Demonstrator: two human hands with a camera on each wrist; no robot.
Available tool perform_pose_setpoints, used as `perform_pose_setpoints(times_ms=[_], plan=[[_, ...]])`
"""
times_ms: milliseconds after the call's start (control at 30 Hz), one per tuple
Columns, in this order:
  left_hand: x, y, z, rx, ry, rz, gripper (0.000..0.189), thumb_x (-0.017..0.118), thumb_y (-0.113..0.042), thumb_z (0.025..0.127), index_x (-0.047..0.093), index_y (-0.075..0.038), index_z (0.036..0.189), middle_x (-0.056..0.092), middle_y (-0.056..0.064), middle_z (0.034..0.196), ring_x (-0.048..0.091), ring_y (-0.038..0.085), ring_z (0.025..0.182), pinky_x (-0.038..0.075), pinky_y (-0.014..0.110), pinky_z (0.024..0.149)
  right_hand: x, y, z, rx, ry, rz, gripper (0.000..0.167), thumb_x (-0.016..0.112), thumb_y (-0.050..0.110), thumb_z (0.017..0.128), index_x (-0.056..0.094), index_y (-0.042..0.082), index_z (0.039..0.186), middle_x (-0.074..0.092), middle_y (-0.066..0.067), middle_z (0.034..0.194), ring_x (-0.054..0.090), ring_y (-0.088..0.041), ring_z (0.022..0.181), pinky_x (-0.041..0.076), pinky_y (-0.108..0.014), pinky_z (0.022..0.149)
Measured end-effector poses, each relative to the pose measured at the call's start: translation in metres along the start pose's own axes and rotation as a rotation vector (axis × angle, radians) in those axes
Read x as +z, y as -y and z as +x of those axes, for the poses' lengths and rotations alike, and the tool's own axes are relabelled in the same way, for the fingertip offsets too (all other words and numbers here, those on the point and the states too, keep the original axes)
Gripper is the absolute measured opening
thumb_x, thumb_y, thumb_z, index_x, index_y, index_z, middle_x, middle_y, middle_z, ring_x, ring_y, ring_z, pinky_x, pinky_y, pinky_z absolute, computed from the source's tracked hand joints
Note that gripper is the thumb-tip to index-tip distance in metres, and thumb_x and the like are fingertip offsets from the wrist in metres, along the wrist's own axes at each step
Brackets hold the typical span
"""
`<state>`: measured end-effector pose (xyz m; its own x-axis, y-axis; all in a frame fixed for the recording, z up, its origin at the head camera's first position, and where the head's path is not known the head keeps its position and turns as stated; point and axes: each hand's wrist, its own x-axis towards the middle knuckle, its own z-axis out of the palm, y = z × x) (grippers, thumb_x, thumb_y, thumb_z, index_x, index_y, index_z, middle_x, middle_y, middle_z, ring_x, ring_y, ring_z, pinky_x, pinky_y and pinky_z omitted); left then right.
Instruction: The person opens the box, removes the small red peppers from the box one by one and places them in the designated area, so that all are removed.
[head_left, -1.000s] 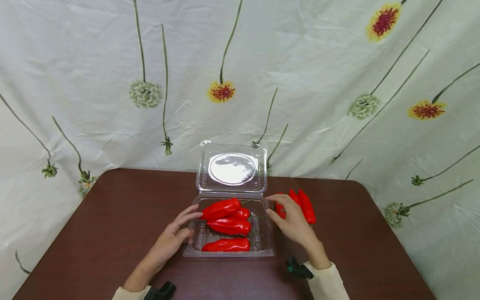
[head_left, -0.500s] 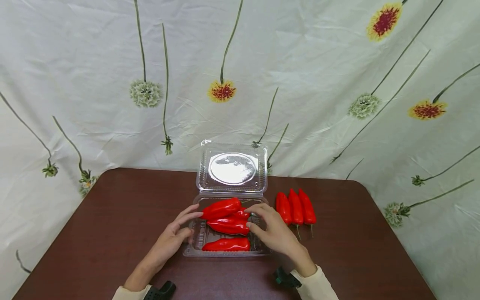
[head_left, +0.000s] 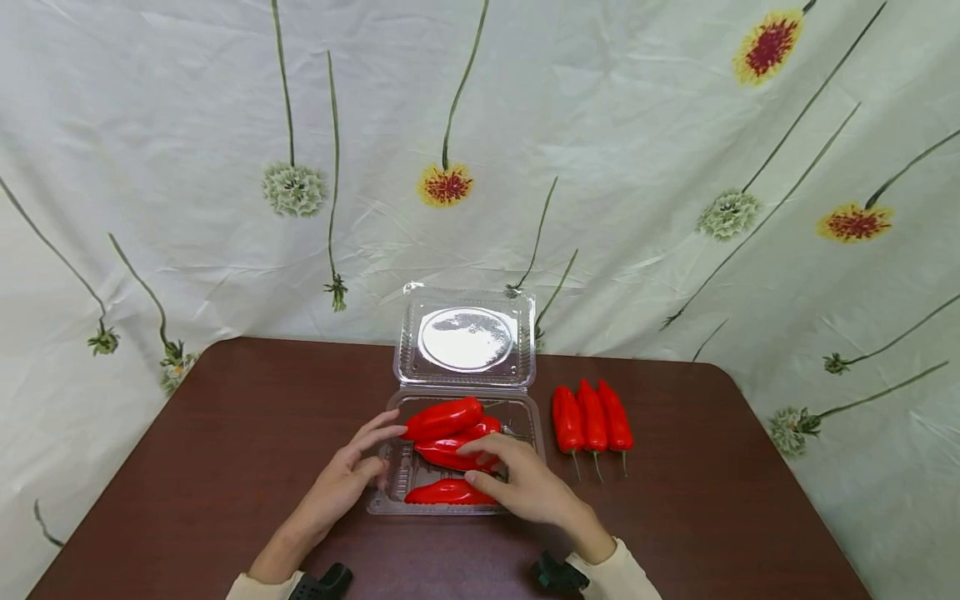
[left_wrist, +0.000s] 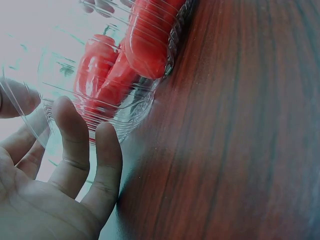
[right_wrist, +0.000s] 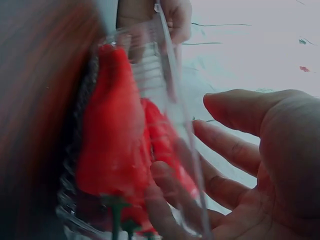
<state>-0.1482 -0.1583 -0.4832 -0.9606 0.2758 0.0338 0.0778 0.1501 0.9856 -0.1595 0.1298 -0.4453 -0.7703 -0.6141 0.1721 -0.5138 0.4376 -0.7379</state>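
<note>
A clear plastic clamshell container (head_left: 538,454) stands with its lid raised, several red peppers inside. One pepper (head_left: 442,418) lies at the back over others, and another, the front pepper (head_left: 448,492), lies along the near wall. My left hand (head_left: 341,483) is at the container's left side, with the fingertips (left_wrist: 106,131) right at its ribbed wall. Over the right part of the container reaches my right hand (head_left: 525,483). Its spread fingers (right_wrist: 227,142) hold nothing and partly cover the peppers beneath; in the right wrist view the front pepper (right_wrist: 112,135) is close to them.
Three red peppers (head_left: 593,417) lie side by side on the dark brown table (head_left: 697,500), right of the container, stems toward me. The upright lid (head_left: 465,337) is at the table's back edge, before a flowered white cloth (head_left: 615,125).
From the container's right rim, my right hand has moved left and toward me, over the peppers inside. The three peppers on the table are now uncovered. My left hand stays where it was.
</note>
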Motion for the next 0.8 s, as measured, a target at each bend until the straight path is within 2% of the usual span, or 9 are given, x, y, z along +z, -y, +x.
perform_pose_setpoints(times_ms=[133,267,433,567,800], plan=[[0.0,0.0,0.0,0.008,0.005,-0.014,0.049,0.044,0.009,0.093,0.056,-0.004,0.138,0.027,0.008,0.161,0.056,0.016,0.07,0.05,0.024,0.067,0.006,-0.002,0.001,-0.026,0.017,-0.003,0.032,0.067,0.019,0.095,0.065,0.012,0.127,0.069,-0.005,0.118,0.065,-0.024,0.101,0.054,-0.035,0.089],[-0.001,0.001,0.0,0.012,0.012,-0.021,0.048,0.043,0.008,0.094,0.056,-0.004,0.139,0.026,0.009,0.161,0.056,0.016,0.071,0.05,0.024,0.067,0.009,-0.002,0.001,-0.017,0.033,-0.019,0.033,0.067,0.018,0.095,0.065,0.011,0.127,0.069,-0.006,0.117,0.065,-0.025,0.102,0.054,-0.034,0.089],[-0.002,0.002,0.0,0.023,0.025,-0.023,0.048,0.043,0.007,0.095,0.054,-0.004,0.14,0.025,0.009,0.162,0.055,0.015,0.071,0.05,0.024,0.068,0.011,-0.001,0.001,-0.035,0.062,-0.077,0.034,0.068,0.018,0.095,0.064,0.01,0.127,0.07,-0.007,0.118,0.066,-0.024,0.101,0.053,-0.034,0.09],[-0.002,0.002,0.0,0.018,0.028,-0.019,0.048,0.043,0.007,0.095,0.053,-0.004,0.141,0.024,0.008,0.162,0.054,0.015,0.071,0.049,0.024,0.068,0.013,-0.001,0.001,-0.043,0.084,-0.118,0.033,0.067,0.02,0.096,0.065,0.01,0.127,0.07,-0.005,0.12,0.066,-0.019,0.101,0.053,-0.033,0.091],[-0.001,0.001,0.001,0.0,0.02,-0.012,0.048,0.044,0.006,0.095,0.055,-0.006,0.14,0.025,0.007,0.162,0.055,0.015,0.071,0.049,0.024,0.068,0.013,-0.001,0.002,-0.007,0.105,-0.112,0.032,0.066,0.022,0.097,0.066,0.011,0.127,0.071,-0.002,0.119,0.063,-0.007,0.097,0.053,-0.028,0.089]])
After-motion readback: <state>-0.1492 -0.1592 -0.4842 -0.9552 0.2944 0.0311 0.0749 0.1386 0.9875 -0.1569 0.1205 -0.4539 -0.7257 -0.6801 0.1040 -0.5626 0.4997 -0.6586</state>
